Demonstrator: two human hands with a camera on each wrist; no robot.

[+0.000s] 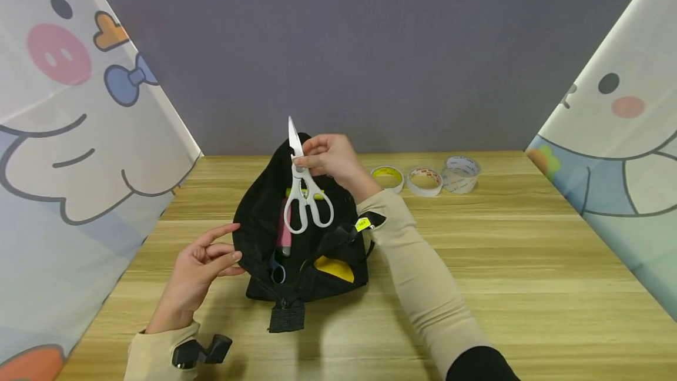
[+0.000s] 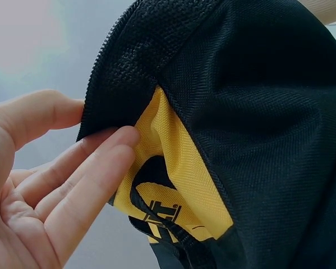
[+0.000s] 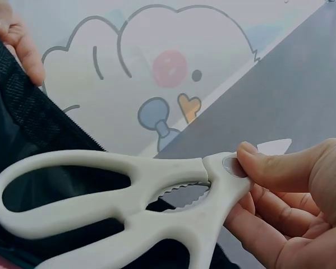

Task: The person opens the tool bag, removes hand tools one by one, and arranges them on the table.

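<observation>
White-handled scissors (image 1: 308, 201) hang handles down over the open black tool bag (image 1: 259, 193), blade tip pointing up. My right hand (image 1: 334, 160) pinches them near the pivot between thumb and fingers, as the right wrist view shows with the scissors (image 3: 100, 162) close up. At the bag's left edge, my left hand (image 1: 203, 266) holds the zippered rim between thumb and fingertips. A yellow side panel of the bag (image 2: 182, 151) appears in the left wrist view. Inside lie a pink-handled tool (image 1: 284, 228) and a blue loop handle (image 1: 277, 270), both partly hidden.
Behind the right forearm stand a yellow-cored tape roll (image 1: 376, 171), a white tape roll (image 1: 425, 191) and a wider clear tape roll (image 1: 461, 184). A grey panel (image 1: 370, 57) rises behind the wooden table (image 1: 502, 251), with cartoon-printed sheets on both sides.
</observation>
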